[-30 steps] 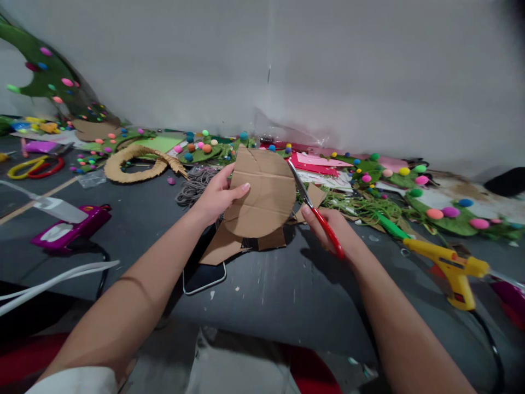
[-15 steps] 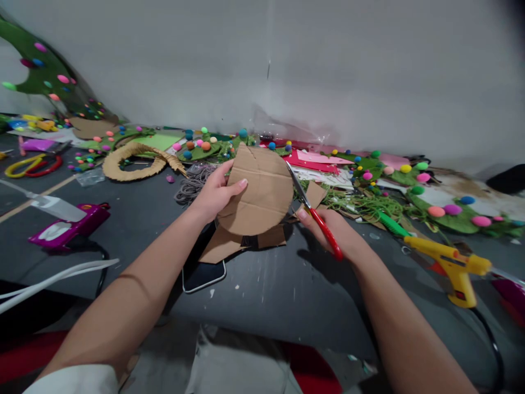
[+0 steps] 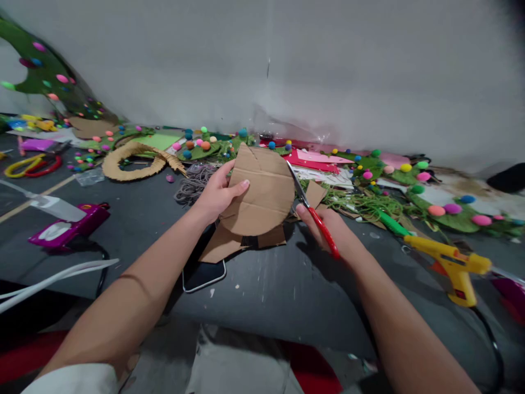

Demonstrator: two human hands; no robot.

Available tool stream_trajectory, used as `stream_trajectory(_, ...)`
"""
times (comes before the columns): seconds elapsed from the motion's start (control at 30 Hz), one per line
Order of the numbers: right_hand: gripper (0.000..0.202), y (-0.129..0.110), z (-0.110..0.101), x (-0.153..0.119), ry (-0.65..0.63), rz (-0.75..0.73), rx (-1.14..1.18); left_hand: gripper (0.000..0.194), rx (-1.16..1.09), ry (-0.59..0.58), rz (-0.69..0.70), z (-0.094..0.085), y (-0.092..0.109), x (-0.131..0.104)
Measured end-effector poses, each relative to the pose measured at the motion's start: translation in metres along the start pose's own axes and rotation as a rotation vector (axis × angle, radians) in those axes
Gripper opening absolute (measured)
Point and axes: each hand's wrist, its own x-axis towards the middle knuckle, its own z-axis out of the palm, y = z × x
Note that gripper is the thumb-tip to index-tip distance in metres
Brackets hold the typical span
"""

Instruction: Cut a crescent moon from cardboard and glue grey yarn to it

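My left hand (image 3: pixel 219 191) grips a piece of brown cardboard (image 3: pixel 262 191) by its left edge, thumb on the front face. The cardboard is rounded along the right and bottom, with a pointed corner at the top left. In my right hand (image 3: pixel 324 224) is a pair of red-handled scissors (image 3: pixel 303 194), their blades apart and pointing up along the cardboard's right edge. One blade shows in front; the other is mostly hidden behind the sheet. Below the cardboard lie cardboard scraps (image 3: pixel 221 244), partly over a dark phone (image 3: pixel 204 276).
A yellow glue gun (image 3: pixel 449 260) lies at right, a purple one (image 3: pixel 71 224) at left. Behind are a braided tan ring (image 3: pixel 131 162), grey cord (image 3: pixel 192 183), green strands (image 3: pixel 365 202) and felt pieces with pompoms (image 3: pixel 445 213). More scissors (image 3: pixel 35 164) rest far left.
The cardboard has shifted very slightly to the right with my left hand. My right hand and the scissors' handle have moved slightly, the handle end a little left and up.
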Motion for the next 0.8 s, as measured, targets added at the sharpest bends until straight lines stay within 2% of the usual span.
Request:
stream_trajectory(0.13,0.071,0.0004,0.0032,0.0018,0.034,0.026,0.045,0.079,0.005,-0.019,0.0,0.0006,-0.0011,0.0)
stream_trajectory(0.27,0.071,0.0023,-0.0012,0.0023,0.052,-0.041,0.026,0.076,0.001,-0.012,-0.029,-0.002,-0.0013,0.0009)
stream_trajectory(0.53,0.068,0.0036,-0.0065,-0.0013,-0.059,-0.09,0.029,0.076,0.019,-0.018,-0.024,-0.0055,0.0025,0.0013)
stream_trajectory(0.8,0.067,0.006,-0.0067,-0.0004,-0.086,-0.067,-0.003,0.078,0.022,-0.041,-0.039,-0.0043,0.0065,-0.0013)
